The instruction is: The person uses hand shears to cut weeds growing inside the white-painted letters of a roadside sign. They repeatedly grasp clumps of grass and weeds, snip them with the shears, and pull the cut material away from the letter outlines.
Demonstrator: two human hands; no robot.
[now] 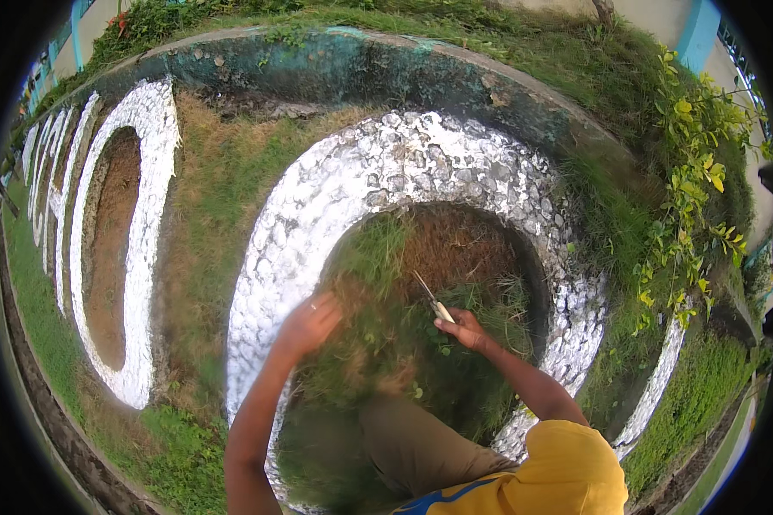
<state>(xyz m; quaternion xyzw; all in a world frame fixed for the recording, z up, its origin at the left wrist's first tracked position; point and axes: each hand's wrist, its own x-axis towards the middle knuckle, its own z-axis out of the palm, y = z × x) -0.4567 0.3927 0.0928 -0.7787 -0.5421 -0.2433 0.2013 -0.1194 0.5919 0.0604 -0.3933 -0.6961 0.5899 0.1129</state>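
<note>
My right hand [465, 328] grips the pale handle of a narrow-bladed cutting tool [439, 306]. Its metal blade points up and to the left, above the grass [373, 335]. My left hand [312, 322], slightly blurred, is over the inner edge of a white-painted stone letter [270, 277]. A ring shows on one finger, and the fingertips reach the grass beside the stones; whether they hold any blades I cannot tell. Around both hands the letter curves like a big O. Inside its upper part lies a patch of bare brown soil [457, 248].
More white letters [151, 129] run off to the left, and another white stroke [657, 380] is at the right. A mossy concrete wall [361, 67] curves behind. A leafy shrub [683, 193] overhangs the right side. My bent knee [419, 438] rests low in the letter.
</note>
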